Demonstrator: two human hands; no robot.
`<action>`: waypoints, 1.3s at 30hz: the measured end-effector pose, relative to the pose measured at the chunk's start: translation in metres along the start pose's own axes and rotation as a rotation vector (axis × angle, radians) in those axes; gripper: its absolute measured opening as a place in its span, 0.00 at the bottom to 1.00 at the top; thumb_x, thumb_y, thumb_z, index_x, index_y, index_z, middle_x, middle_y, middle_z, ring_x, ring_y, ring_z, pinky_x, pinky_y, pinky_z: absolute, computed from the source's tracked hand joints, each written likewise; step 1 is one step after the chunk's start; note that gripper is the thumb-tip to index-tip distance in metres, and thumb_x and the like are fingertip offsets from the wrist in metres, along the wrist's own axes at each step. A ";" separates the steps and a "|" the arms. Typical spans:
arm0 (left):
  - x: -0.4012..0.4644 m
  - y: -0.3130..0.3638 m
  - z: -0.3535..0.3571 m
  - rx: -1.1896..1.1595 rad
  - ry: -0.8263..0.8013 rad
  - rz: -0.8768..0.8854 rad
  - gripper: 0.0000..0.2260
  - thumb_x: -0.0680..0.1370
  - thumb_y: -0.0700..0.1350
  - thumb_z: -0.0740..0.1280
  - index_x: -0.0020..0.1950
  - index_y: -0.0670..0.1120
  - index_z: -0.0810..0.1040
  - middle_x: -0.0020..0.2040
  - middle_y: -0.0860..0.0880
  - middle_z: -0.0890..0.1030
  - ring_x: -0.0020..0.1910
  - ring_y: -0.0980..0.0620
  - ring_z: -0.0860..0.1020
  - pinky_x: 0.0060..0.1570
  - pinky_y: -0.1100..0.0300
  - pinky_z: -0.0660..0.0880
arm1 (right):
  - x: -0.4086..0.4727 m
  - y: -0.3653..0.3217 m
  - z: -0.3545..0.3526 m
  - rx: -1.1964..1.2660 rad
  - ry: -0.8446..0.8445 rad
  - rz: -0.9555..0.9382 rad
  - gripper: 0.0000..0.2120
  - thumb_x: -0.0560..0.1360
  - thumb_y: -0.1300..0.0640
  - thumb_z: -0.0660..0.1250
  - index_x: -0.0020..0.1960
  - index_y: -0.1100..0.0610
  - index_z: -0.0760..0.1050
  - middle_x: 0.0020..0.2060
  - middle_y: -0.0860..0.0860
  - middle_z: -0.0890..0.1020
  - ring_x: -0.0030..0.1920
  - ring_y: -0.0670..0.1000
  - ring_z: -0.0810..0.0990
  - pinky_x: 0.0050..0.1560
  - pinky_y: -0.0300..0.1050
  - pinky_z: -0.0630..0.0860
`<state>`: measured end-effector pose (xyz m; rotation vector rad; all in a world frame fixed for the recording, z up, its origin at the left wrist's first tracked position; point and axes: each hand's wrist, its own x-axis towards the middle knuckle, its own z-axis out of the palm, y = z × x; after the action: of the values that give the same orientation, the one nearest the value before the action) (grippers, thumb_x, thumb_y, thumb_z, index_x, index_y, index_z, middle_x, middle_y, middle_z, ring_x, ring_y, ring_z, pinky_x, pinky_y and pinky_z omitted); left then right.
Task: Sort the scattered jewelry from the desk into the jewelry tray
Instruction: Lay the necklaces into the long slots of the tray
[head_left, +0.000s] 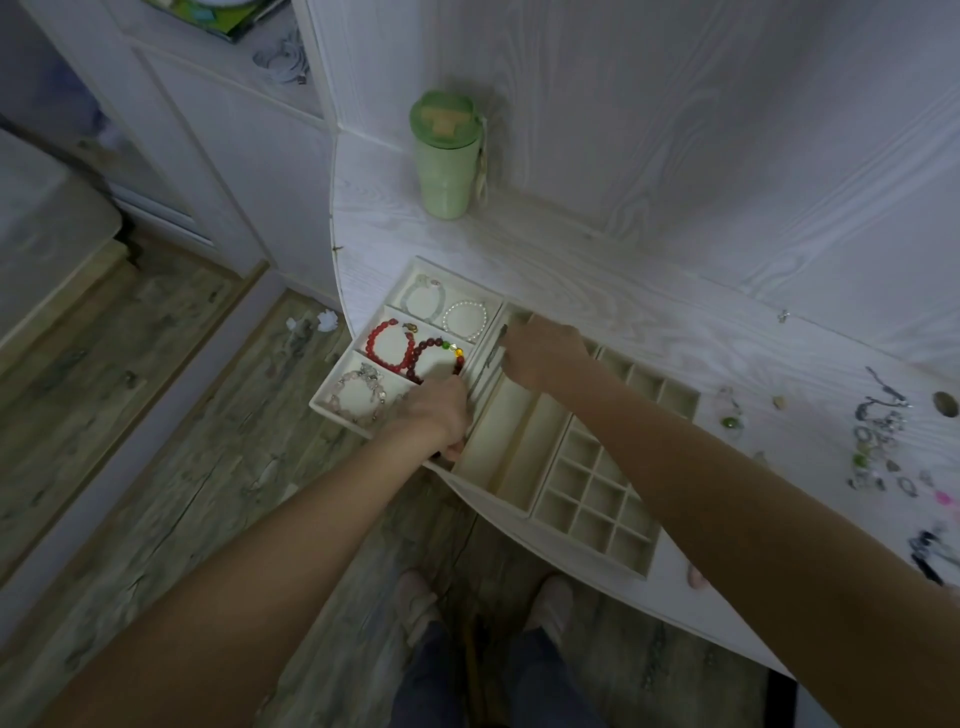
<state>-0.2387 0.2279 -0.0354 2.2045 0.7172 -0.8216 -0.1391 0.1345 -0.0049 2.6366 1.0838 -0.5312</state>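
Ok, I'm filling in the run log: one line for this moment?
left hand at bracelet tray edge | right hand over long-slot tray | loose jewelry on desk, unsorted

On the desk (571, 260) before me, three trays sit side by side: the bracelet tray (332, 400) at ten o'clock, the long-slot tray (511, 441) at twelve, the grid tray (597, 499) at two. Loose jewelry (878, 431) lies at three o'clock; a cup (445, 156) stands behind the trays
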 end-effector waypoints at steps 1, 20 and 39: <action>-0.002 0.001 -0.001 -0.004 -0.010 -0.003 0.09 0.80 0.41 0.62 0.47 0.36 0.78 0.41 0.41 0.84 0.35 0.48 0.83 0.41 0.53 0.82 | 0.000 -0.001 0.003 -0.002 0.010 -0.037 0.16 0.79 0.54 0.55 0.63 0.56 0.73 0.59 0.55 0.77 0.59 0.58 0.76 0.52 0.49 0.74; -0.030 -0.010 -0.007 -0.272 -0.119 -0.034 0.07 0.80 0.41 0.62 0.52 0.37 0.75 0.37 0.44 0.78 0.29 0.52 0.78 0.23 0.67 0.74 | -0.016 -0.016 0.016 -0.051 -0.005 -0.058 0.16 0.81 0.56 0.53 0.64 0.53 0.74 0.58 0.52 0.79 0.57 0.54 0.78 0.44 0.44 0.69; -0.045 -0.023 -0.013 -0.138 -0.289 -0.029 0.09 0.79 0.39 0.62 0.56 0.34 0.73 0.48 0.37 0.82 0.26 0.53 0.81 0.19 0.68 0.69 | -0.018 -0.021 0.017 -0.038 -0.017 -0.014 0.15 0.81 0.57 0.53 0.64 0.56 0.72 0.59 0.53 0.78 0.58 0.54 0.77 0.46 0.45 0.69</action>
<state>-0.2788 0.2401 -0.0047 1.9055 0.6431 -1.0467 -0.1704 0.1320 -0.0145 2.5886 1.0977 -0.5294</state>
